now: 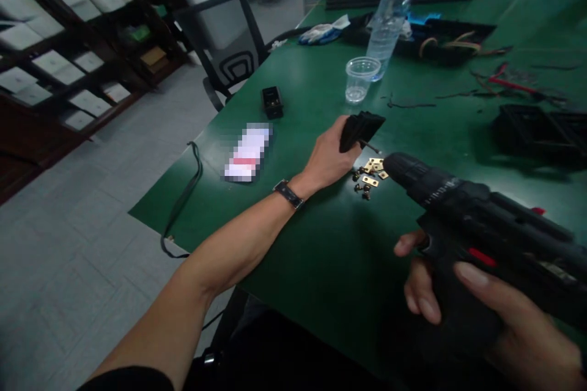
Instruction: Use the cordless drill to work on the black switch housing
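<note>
My right hand [504,311] is wrapped round the grip of a black cordless drill [463,201] with red details, at the lower right. A thin bit [370,147] extends from its chuck toward my left hand [332,156]. That hand is closed on a black plastic part [361,129], tilted above the green table; its far side and some of my fingers are hidden. Small brass plates [370,181] and dark screws [365,192] lie in a loose pile just under the bit. Whether the bit touches the black part I cannot tell.
A plastic cup [362,79] and water bottle [389,24] stand beyond my left hand. A small black box [272,102], a blurred phone-like item [249,153] and a black strap [181,201] lie leftward. Black housings [536,131] and wires [513,82] are at right. A person sits opposite.
</note>
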`<state>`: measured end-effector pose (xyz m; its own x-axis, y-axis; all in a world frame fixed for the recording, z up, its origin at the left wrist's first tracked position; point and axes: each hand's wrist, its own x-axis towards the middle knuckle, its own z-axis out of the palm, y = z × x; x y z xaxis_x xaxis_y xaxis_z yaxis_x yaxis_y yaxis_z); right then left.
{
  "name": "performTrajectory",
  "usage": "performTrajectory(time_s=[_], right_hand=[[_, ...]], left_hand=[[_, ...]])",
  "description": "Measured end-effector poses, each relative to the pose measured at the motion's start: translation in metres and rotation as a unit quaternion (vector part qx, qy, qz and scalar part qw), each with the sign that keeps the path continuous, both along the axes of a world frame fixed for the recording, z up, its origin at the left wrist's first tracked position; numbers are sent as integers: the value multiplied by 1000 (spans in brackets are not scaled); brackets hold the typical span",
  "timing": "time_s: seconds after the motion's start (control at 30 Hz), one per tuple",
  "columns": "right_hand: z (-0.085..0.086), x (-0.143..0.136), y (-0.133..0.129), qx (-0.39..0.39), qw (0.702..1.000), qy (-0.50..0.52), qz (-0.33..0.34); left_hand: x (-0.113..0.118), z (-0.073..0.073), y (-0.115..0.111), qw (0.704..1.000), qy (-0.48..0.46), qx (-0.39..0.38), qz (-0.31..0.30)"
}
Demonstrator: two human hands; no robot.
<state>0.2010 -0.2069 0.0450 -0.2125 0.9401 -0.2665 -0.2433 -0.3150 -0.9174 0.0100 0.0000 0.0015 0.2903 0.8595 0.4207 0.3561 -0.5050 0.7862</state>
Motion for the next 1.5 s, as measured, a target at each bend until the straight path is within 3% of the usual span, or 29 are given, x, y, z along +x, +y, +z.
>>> performTrajectory(time_s=[0.4, 0.87, 1.5], right_hand=[[14, -9, 6, -27, 998, -11, -52], [4, -5, 2, 24, 997, 68, 2], [7, -3, -4, 96, 992, -32, 77]], left_hand=[[-1, 0, 0, 999, -26, -16, -19], [1, -3, 2, 998, -58, -5, -27], [0, -3, 6, 992, -93, -47, -65]])
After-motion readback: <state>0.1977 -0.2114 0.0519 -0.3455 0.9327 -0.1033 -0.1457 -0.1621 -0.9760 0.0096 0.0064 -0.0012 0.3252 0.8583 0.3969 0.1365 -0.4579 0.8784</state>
